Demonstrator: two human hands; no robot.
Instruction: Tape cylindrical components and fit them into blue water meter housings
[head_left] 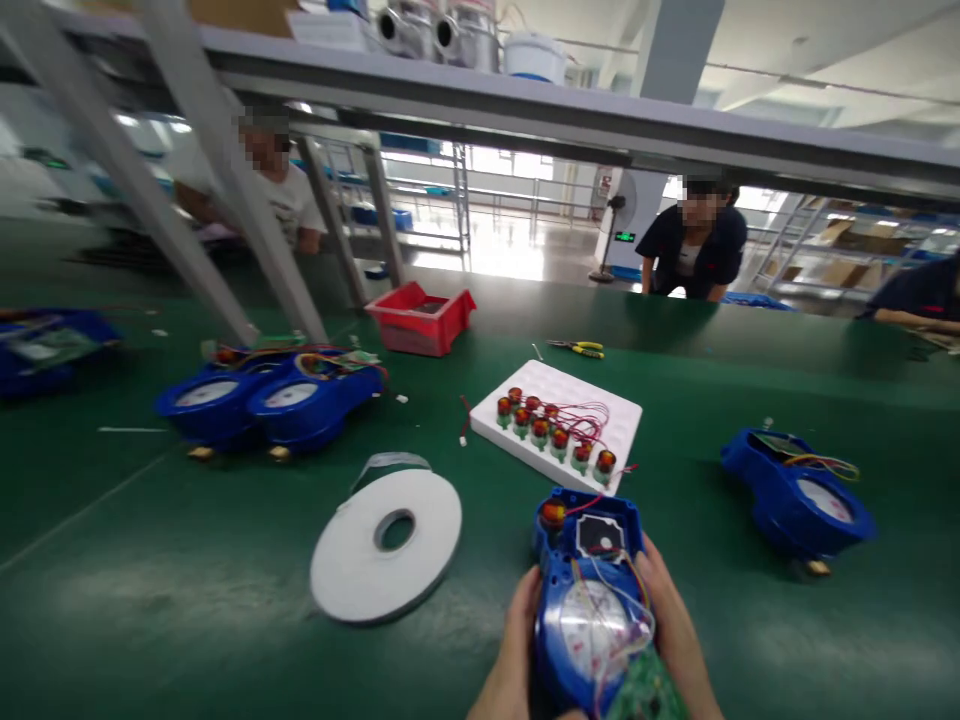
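Between my two hands is a blue water meter (551, 640) with its upper compartment uncovered. My left hand (511, 645) grips its left side and my right hand (675, 630) wraps its right side. A copper coil part (553, 514) sits in the compartment's left corner, beside a black square piece (600, 538). Thin wires run over the round dial to a green circuit board (646, 690) hanging at the near end. Just beyond the meter, a white foam tray (499, 440) carries several coil parts (559, 440) with red wires.
A roll of white tape (345, 560) lies left of the meter. More blue meters stand at left (300, 410) and right (787, 500). Farther back are a red bin (420, 325) and yellow-handled pliers (587, 349). A shelf (480, 95) crosses overhead; people are across the bench.
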